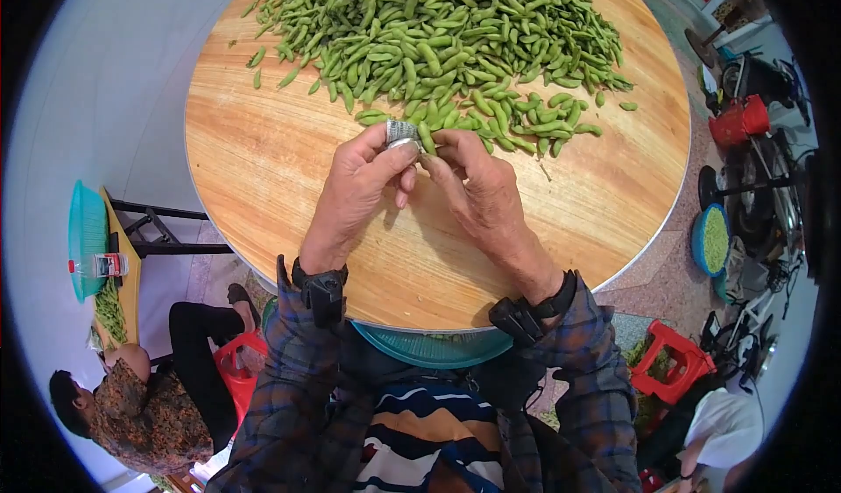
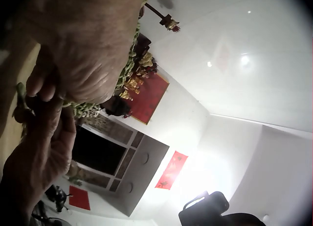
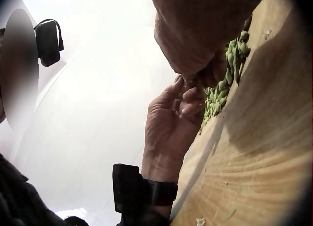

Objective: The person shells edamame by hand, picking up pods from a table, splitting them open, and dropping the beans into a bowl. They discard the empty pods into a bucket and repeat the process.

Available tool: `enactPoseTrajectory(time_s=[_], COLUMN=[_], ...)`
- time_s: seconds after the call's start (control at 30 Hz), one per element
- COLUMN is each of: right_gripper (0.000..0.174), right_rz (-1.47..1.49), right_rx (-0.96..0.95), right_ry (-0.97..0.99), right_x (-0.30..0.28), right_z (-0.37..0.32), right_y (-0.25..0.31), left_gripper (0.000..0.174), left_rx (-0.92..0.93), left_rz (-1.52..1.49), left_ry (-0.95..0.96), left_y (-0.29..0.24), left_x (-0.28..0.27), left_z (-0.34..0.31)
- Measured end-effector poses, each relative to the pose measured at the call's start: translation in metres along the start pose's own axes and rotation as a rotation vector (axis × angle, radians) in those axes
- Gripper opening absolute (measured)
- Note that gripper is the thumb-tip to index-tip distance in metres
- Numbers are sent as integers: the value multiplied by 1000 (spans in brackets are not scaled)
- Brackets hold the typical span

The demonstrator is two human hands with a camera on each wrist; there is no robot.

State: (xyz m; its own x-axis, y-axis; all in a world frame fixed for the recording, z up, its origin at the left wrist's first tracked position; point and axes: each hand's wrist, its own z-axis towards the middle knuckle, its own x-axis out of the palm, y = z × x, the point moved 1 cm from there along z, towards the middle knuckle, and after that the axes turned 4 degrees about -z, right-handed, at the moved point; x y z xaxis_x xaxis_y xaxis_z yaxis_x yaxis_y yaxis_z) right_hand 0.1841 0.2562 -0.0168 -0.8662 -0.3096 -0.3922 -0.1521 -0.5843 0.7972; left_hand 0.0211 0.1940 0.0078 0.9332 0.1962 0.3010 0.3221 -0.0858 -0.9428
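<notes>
Green pods lie in a big heap on the round wooden table. Just below the heap's near edge, both hands meet at one pod. My left hand pinches its lower end with thumb and curled fingers; a grey-and-white printed wrap covers the index fingertip. My right hand pinches the same pod from the other side. In the left wrist view, a pod shows beside the fingers. The right wrist view has my left hand touching my right hand, with the contact partly hidden.
A teal basin sits below the table's near edge. At left, a seated person is near a small table with a teal basket. Red stools, a blue basin and a bicycle stand on the right.
</notes>
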Motion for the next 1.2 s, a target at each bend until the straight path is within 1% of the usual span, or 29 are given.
enactPoseTrajectory(time_s=[0.1,0.17,0.4,0.7,0.9,1.1,1.17,1.2], right_gripper=[26,26,27,23,22,19,18,18], right_rz=[-11,-35,-30,-38,-17,101,144,144], right_rx=[-25,-28,-24,-51,-18,-1,65,65], right_ry=[-3,26,33,75,98,99,149,149], right_x=[-2,-5,-6,-4,-2,-2,-3,-3], right_z=[1,3,3,0,-3,-1,-1,0], right_y=[1,3,3,0,-3,-2,-4,-4], left_gripper=[18,18,16,16,16,15,14,13], left_rx=[-20,-17,-7,-5,-32,-28,-32,-37], left_rz=[7,16,56,55,21,18,18,19], left_ry=[32,24,11,21,14,10,7,5], left_y=[-1,-1,-3,3,4,3,3,2], left_x=[-3,-4,-1,-5,-4,-4,-4,-4], left_z=[0,1,0,2,1,2,1,1])
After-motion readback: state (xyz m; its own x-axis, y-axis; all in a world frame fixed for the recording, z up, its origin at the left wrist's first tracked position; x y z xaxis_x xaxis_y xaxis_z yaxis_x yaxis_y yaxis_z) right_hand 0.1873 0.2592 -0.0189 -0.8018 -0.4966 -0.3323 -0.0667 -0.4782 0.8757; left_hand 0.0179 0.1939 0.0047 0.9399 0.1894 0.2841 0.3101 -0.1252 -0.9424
